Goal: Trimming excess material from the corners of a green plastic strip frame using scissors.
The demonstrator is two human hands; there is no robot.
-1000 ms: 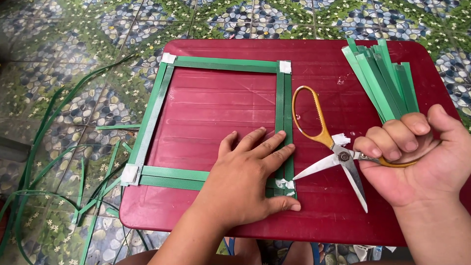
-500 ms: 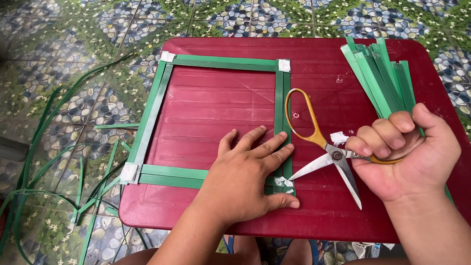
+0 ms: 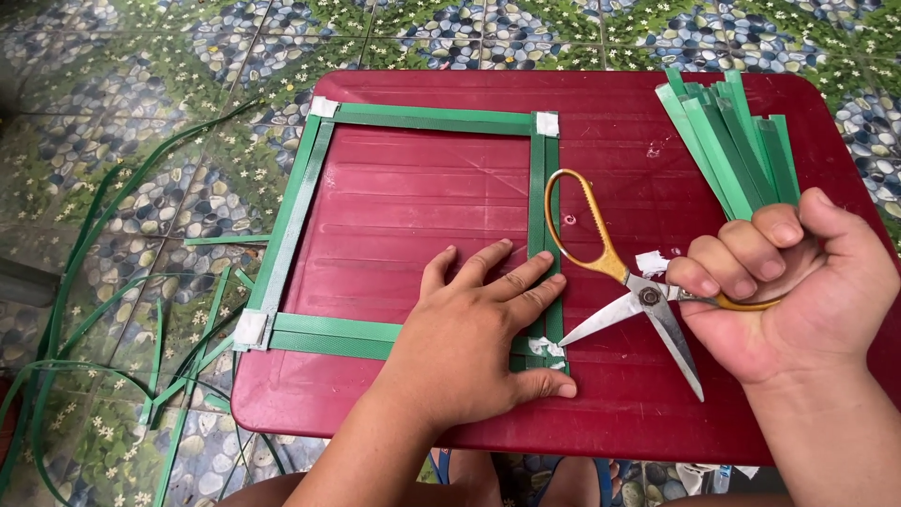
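- Head camera looks down at a red table [image 3: 601, 103] standing on a pebble-patterned floor [image 3: 141, 84].
- A square green strap frame [image 3: 300, 202] with white tape on its corners lies flat on the table.
- The left hand [image 3: 474, 343] lies flat with fingers spread, pressing on the frame's corner at 5 o'clock.
- The right hand [image 3: 788, 282] is curled tight around one handle of the open scissors [image 3: 624, 277], blades pointing to 6 o'clock.
- Green strips [image 3: 732, 141] lie at 1 o'clock.

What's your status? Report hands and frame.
Left hand flat on green strap frame corner. Right hand grips open scissors. Loose strips beside; nothing blocking.
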